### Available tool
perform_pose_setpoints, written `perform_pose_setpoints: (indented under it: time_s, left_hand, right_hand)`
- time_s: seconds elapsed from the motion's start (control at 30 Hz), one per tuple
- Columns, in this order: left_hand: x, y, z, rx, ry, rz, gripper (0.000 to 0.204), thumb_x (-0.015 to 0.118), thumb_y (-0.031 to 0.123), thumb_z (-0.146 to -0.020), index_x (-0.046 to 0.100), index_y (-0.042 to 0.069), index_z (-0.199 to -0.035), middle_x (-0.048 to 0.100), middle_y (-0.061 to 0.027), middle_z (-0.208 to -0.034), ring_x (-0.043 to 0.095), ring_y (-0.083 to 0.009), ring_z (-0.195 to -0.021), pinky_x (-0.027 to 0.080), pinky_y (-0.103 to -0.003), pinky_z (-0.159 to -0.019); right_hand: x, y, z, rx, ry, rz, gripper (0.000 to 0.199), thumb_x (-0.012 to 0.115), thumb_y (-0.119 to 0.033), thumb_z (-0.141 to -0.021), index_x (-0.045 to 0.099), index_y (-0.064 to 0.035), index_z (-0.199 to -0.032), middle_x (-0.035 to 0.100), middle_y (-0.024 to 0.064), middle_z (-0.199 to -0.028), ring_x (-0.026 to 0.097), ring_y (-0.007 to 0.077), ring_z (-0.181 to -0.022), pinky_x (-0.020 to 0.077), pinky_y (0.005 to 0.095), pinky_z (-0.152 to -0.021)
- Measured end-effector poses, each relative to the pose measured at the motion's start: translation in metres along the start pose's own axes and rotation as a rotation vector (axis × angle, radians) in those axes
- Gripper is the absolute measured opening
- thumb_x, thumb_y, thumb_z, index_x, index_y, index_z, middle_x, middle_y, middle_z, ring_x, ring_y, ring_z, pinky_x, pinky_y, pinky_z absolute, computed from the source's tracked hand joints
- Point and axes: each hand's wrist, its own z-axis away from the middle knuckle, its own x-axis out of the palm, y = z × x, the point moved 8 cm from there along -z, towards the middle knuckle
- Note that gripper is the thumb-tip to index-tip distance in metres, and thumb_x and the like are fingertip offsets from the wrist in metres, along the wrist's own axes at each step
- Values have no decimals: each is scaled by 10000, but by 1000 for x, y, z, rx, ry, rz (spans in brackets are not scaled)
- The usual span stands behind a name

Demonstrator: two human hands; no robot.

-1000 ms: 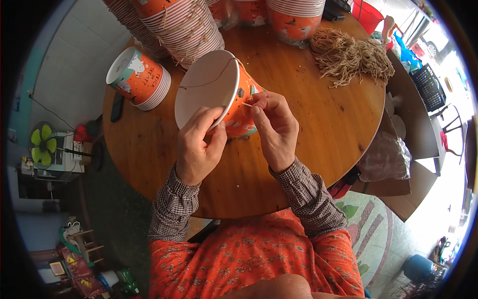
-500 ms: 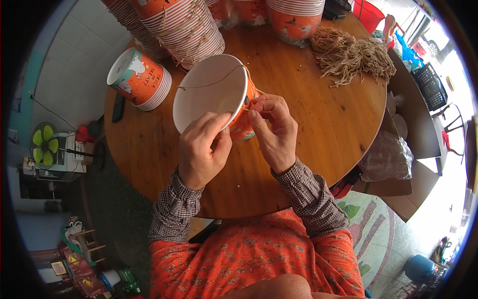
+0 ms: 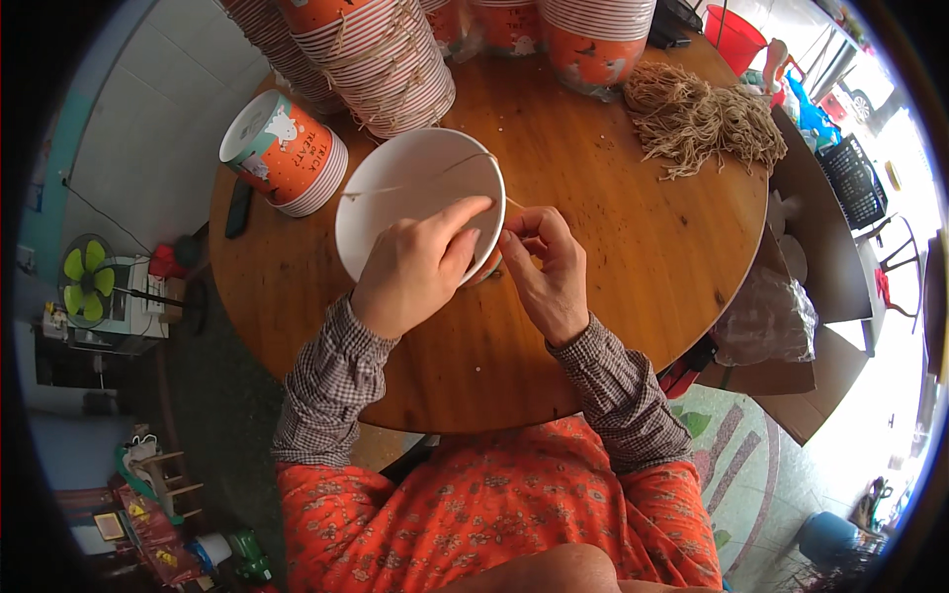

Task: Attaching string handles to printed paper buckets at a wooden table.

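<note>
A paper bucket (image 3: 395, 183), white inside and orange outside, is tilted over the table with its mouth toward me. One twine cord (image 3: 420, 181) spans its mouth and runs over the right rim. My left hand (image 3: 420, 262) reaches into the mouth, index finger stretched toward the inner right wall and thumb apart from it; its other fingers are hidden. Outside the right rim, my right hand (image 3: 546, 272) pinches the cord between thumb and fingertips. The cord's end there is too small to make out.
Tall stacks of orange buckets (image 3: 395, 84) with twine stand at the back left. Nearby, a smaller upturned stack (image 3: 287, 153) lies tilted beside a dark phone (image 3: 237, 208). A twine bundle (image 3: 702, 119) rests on the round wooden table (image 3: 633, 267) at the right, near cardboard boxes (image 3: 825, 227).
My left hand has moved from the bucket's near rim into its mouth, index finger extended. The bucket has turned more upright toward me, and my right hand has lowered slightly.
</note>
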Motion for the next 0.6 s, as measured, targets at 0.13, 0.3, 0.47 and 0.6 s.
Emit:
perform_pose_setpoints:
  time_s: [0.13, 0.3, 0.47, 0.6]
  left_hand:
    - [16, -7, -7, -57, -200, -27, 197, 587, 33, -867, 611, -6, -1059, 642, -201, -760, 652, -285, -631, 483, -353, -574]
    - [17, -3, -9, 1, -158, -81, 151, 592, 31, -859, 625, -4, -1002, 666, -189, -823, 675, -302, -714, 511, -336, -628]
    - [15, -6, -9, -59, -191, 78, 126, 592, 35, -877, 624, -14, -988, 682, -151, -827, 683, -215, -727, 515, -308, -643]
    - [17, -9, -10, -74, -206, 191, 112, 593, 39, -894, 625, -32, -974, 693, -116, -815, 663, -131, -730, 518, -277, -653]
  right_hand:
    - [0, 4, 1, 25, -15, 27, 98, 638, -39, -867, 584, 5, -936, 570, 79, -909, 602, 157, -787, 505, 270, -677]
    - [-2, 3, 1, 18, -17, 48, 97, 637, -43, -869, 588, 2, -939, 575, 80, -909, 605, 159, -786, 505, 271, -679]
    - [-2, 7, 2, 45, -20, 24, 109, 641, -46, -868, 583, 5, -946, 589, 80, -912, 607, 156, -795, 504, 273, -683]
    - [-2, 8, 3, 30, -24, 29, 119, 644, -47, -867, 577, 7, -948, 593, 79, -910, 606, 154, -796, 503, 271, -684]
